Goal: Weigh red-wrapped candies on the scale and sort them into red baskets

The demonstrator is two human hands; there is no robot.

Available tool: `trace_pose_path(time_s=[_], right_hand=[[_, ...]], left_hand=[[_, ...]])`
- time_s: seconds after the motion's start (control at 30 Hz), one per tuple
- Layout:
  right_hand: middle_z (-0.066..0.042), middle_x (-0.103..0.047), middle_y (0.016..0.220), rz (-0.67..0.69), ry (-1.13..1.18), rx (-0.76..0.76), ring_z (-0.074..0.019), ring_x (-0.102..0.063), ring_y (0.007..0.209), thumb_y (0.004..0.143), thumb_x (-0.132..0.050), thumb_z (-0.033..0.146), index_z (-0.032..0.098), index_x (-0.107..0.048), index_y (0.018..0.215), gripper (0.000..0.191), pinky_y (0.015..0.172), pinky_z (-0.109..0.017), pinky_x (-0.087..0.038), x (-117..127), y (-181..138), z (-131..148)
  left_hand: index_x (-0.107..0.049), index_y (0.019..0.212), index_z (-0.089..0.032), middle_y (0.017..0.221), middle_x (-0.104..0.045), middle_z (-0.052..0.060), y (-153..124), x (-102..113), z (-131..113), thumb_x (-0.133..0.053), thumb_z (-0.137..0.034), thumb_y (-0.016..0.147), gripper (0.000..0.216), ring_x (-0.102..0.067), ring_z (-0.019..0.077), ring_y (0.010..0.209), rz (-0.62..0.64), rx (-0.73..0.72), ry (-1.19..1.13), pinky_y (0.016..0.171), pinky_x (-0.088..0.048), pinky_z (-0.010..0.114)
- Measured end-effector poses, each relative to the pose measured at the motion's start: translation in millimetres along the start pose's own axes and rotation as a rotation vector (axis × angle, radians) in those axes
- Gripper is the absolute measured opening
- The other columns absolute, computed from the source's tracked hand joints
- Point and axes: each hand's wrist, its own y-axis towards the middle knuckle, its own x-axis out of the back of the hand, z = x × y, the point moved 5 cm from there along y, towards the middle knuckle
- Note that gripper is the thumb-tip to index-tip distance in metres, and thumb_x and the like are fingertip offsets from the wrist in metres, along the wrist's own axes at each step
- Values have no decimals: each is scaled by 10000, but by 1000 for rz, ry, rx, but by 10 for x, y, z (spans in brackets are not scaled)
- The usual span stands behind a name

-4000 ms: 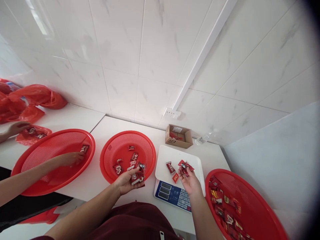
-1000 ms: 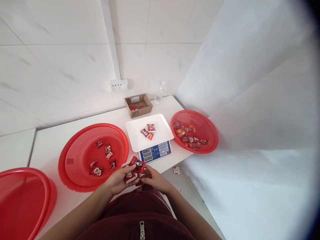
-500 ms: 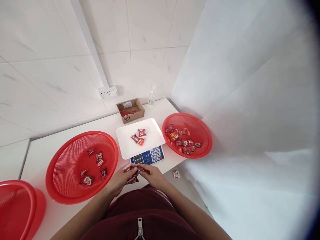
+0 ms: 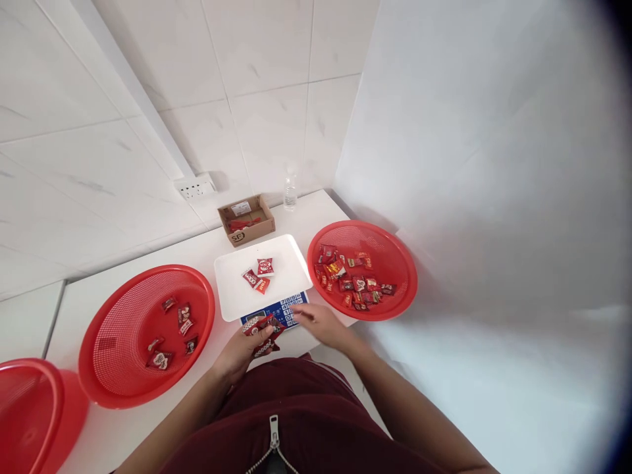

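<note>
We find the held packets (image 4: 263,337) a little below the center of the frame, a small overlapping bunch of red wrappers whose number we cannot make out. The left hand (image 4: 237,354) has its thumb and fingers clamped on them; most of those fingers are hidden beneath the bunch. Just right of it, the right hand (image 4: 323,324) hangs over the edge of the scale (image 4: 270,311), fingers bent, and we cannot tell whether anything sits between the fingertips. The two hands hide part of the scale's keypad and display. On its white tray (image 4: 232,289), we see three packets (image 4: 265,266) lying close together, one partly covered. Mid-left, a red basket (image 4: 101,336) holds a few scattered packets; right of center, another basket (image 4: 397,263) holds a heap too tangled for us to count. A third basket (image 4: 29,421) is cut off at the lower left. Above the tray stand a cardboard box (image 4: 254,232), its red contents unclear, and a clear bottle (image 4: 290,196), faint against the wall.
</note>
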Motion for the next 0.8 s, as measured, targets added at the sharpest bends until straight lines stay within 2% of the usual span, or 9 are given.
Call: trace_pose_path(time_s=[0.07, 0.13, 0.17, 0.27, 0.33, 0.47, 0.57, 0.67, 0.8], right_hand=[[-78, -641, 1173, -138, -66, -105, -205, -583, 1067, 862, -445, 374, 200, -607, 1158, 380, 915, -346, -433, 416, 31, -300], [-91, -616, 1207, -229, -245, -248, -207, -576, 1076, 870, -429, 349, 190, -577, 1189, 386, 912, -336, -425, 814, 40, -635], [-107, -618, 1195, -208, -378, -338, -223, -583, 1057, 868, -432, 334, 184, -578, 1184, 379, 885, -343, -432, 965, 40, -808], [-136, -682, 1003, 34, -659, -518, -265, -629, 935, 823, -500, 257, 172, -668, 1018, 271, 783, -346, -447, 1184, 40, -1251], [-138, -692, 931, 116, -688, -542, -269, -643, 881, 781, -555, 221, 163, -695, 943, 222, 752, -335, -449, 1225, 63, -1424], [-162, -549, 1257, 50, -715, -462, -269, -528, 1125, 829, -488, 225, 148, -574, 1198, 387, 904, -342, -398, 1268, 223, -1509], [-171, -437, 1368, -29, -739, -399, -266, -399, 1254, 861, -434, 251, 122, -476, 1296, 455, 1007, -354, -318, 1279, 392, -1495], [-164, -338, 1442, -42, -763, -333, -301, -286, 1325, 835, -494, 292, 162, -415, 1346, 533, 1030, -421, -290, 1187, 561, -1490], [-122, -120, 1530, 72, -779, -362, -351, -128, 1377, 786, -570, 335, 264, -297, 1408, 683, 996, -514, -302, 966, 705, -1577]], left_hand=[[-630, 954, -154, 912, -684, 74, 25, -25, -3, -739, -323, 686, 335, -652, 170, 720, -29, 2, -49, 706, -515, 312], [-633, 942, -146, 906, -686, 78, 40, -14, 24, -723, -318, 707, 305, -652, 171, 722, -74, 18, -97, 721, -531, 332], [-632, 939, -145, 899, -688, 77, 44, 0, 49, -718, -313, 713, 294, -653, 169, 713, -102, 32, -115, 714, -538, 331], [-627, 929, -142, 862, -693, 71, 40, 49, 150, -704, -309, 729, 272, -662, 167, 673, -178, 91, -140, 652, -547, 292], [-625, 918, -140, 824, -694, 64, 32, 73, 208, -697, -303, 738, 253, -663, 158, 641, -223, 115, -154, 609, -543, 261], [-624, 913, -135, 789, -691, 53, 13, 85, 258, -687, -274, 751, 223, -653, 137, 611, -277, 119, -201, 583, -547, 243], [-624, 920, -135, 794, -692, 55, -4, 79, 264, -694, -262, 746, 227, -647, 128, 613, -293, 111, -229, 582, -551, 237], [-626, 921, -137, 796, -691, 57, -18, 74, 267, -706, -260, 735, 236, -639, 120, 611, -297, 97, -245, 592, -555, 236], [-633, 915, -130, 780, -684, 55, -40, 81, 283, -707, -274, 733, 243, -634, 122, 599, -294, 90, -247, 637, -566, 272]])
